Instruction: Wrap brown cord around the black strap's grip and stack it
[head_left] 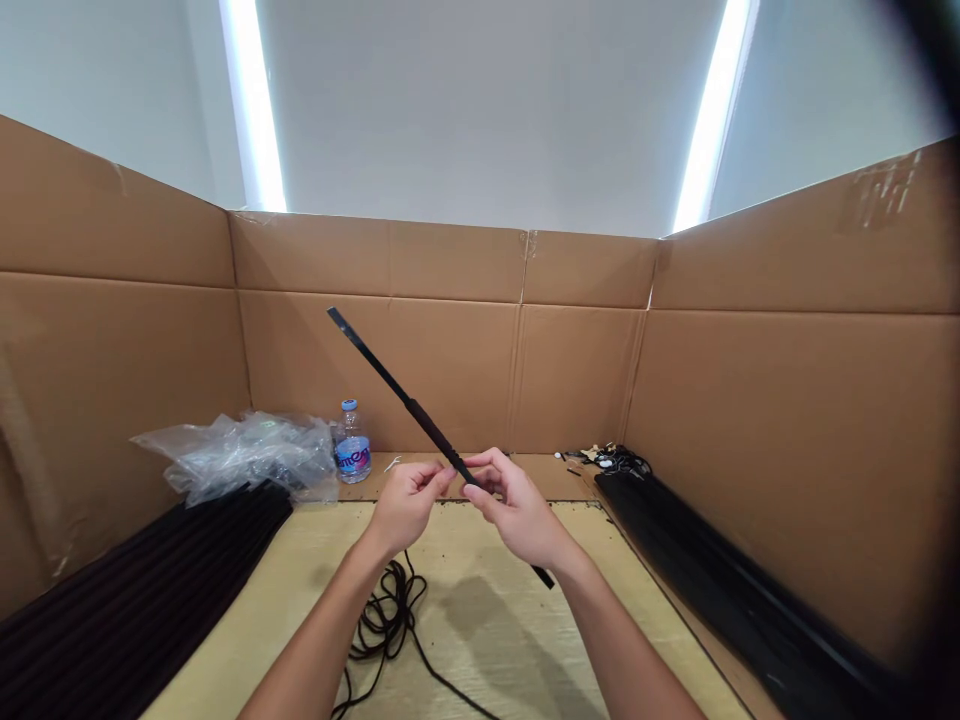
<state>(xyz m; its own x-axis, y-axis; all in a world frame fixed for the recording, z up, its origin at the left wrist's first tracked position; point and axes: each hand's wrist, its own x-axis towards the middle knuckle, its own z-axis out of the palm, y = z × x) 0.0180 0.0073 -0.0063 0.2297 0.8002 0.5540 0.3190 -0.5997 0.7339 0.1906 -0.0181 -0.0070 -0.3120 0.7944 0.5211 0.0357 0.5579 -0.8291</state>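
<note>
Black strip (431,428) slanted mid-frame; right hand (521,515) grip clamped on it, left hand (405,508) grip beside, can't tell if clamped.

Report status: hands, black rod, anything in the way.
Right hand gripping black rod; left hand close against it. Rod tilted, off the table. Coiled black cord below, nothing visibly blocking.

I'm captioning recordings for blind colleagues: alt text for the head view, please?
The right hand grips a thin, slanted black rod, the left hand close against it, above a pale tabletop with a coiled dark cord. Behind stand cardboard walls, crumpled clear plastic and a bottle.
</note>
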